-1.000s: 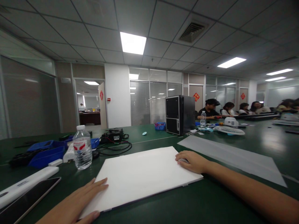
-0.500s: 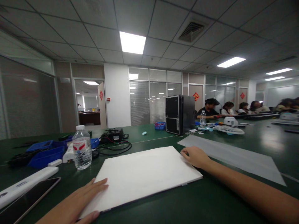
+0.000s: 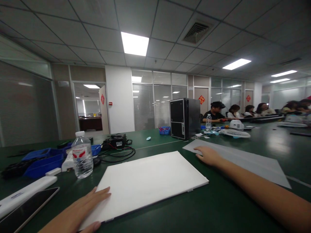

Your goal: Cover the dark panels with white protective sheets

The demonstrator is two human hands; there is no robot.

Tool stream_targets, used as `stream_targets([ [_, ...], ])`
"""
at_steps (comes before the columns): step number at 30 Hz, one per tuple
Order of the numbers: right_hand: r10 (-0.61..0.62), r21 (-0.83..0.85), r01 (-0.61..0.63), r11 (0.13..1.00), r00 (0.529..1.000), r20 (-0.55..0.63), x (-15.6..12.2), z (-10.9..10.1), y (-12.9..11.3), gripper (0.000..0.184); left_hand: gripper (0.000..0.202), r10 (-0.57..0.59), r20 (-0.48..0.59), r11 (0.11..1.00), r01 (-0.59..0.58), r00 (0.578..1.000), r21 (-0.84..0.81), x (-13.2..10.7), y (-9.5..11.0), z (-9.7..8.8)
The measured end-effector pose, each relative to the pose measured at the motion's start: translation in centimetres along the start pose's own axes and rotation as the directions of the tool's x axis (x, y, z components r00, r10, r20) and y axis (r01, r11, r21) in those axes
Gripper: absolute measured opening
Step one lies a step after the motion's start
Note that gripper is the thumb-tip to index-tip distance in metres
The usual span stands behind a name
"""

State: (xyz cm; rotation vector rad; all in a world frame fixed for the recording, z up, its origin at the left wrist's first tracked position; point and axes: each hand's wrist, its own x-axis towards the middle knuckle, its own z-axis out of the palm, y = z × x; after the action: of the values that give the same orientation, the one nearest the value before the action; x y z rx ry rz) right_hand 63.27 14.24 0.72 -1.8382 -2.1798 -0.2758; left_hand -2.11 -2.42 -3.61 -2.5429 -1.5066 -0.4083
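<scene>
A flat white rectangular panel with a sheet-like surface (image 3: pixel 150 184) lies on the green table in front of me. My left hand (image 3: pixel 85 205) rests on its near left corner, fingers stretched over the top and thumb by the front edge. To the right of the panel, my right hand (image 3: pixel 209 156) is at the near edge of a thin, translucent greyish sheet (image 3: pixel 252 161). Its fingers are stretched out with a gap to the thumb, and I see nothing held in it. Whether the fingertips touch the sheet, I cannot tell.
At left stand a water bottle (image 3: pixel 82 155), blue trays (image 3: pixel 45 165), a white device (image 3: pixel 26 194) and a dark tablet-like device (image 3: pixel 29 210). Black cabled equipment (image 3: pixel 116 141) and a computer tower (image 3: pixel 184 118) are farther back. Several people sit at the far right.
My right hand has left the panel's right edge and moved right to the translucent sheet, its curled fingers now extended. My left hand stays on the panel. The view has shifted slightly.
</scene>
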Motion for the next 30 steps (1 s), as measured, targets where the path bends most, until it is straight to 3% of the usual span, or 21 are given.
stream_targets([
  [3, 0.187, -0.056, -0.185, 0.981, 0.982, 0.028, 0.4, 1.1, 2.5, 0.066, 0.064, -0.009, 0.037, 1.0, 0.01, 0.999, -0.018, 0.0, -0.4, -0.1],
  [6, 0.277, -0.086, -0.27, 0.959, 0.957, 0.083, 0.6, 2.0, 3.9, 0.064, 0.062, -0.023, 0.061, 0.999, 0.025, 0.998, -0.034, 0.1, -0.4, -0.4],
  [9, 0.259, -0.108, -0.247, 0.963, 0.958, 0.119, 0.9, 2.6, 4.3, 0.059, 0.064, -0.029, 0.065, 0.999, 0.03, 0.997, -0.027, 0.1, -0.2, 0.1],
  [13, 0.214, -0.128, -0.197, 0.972, 0.967, 0.14, 1.3, 2.9, 4.1, 0.05, 0.067, -0.051, -0.032, 0.999, 0.051, 0.998, -0.002, -0.2, -0.6, 1.1],
  [18, 0.198, -0.136, -0.18, 0.974, 0.971, 0.135, 1.2, 2.7, 3.7, 0.046, 0.065, -0.007, 0.092, 1.0, 0.009, 0.996, -0.019, 0.0, -2.2, 1.4],
  [21, 0.201, -0.137, -0.184, 0.973, 0.973, 0.118, 1.1, 2.5, 3.4, 0.045, 0.065, 0.001, 0.08, 1.0, 0.0, 0.997, -0.015, 0.2, -2.5, 1.4],
  [30, 0.168, -0.124, -0.161, 0.979, 0.984, 0.053, 0.2, 0.9, 2.0, 0.041, 0.057, -0.011, 0.043, 0.999, 0.013, 0.999, -0.048, 0.2, 1.5, -1.2],
])
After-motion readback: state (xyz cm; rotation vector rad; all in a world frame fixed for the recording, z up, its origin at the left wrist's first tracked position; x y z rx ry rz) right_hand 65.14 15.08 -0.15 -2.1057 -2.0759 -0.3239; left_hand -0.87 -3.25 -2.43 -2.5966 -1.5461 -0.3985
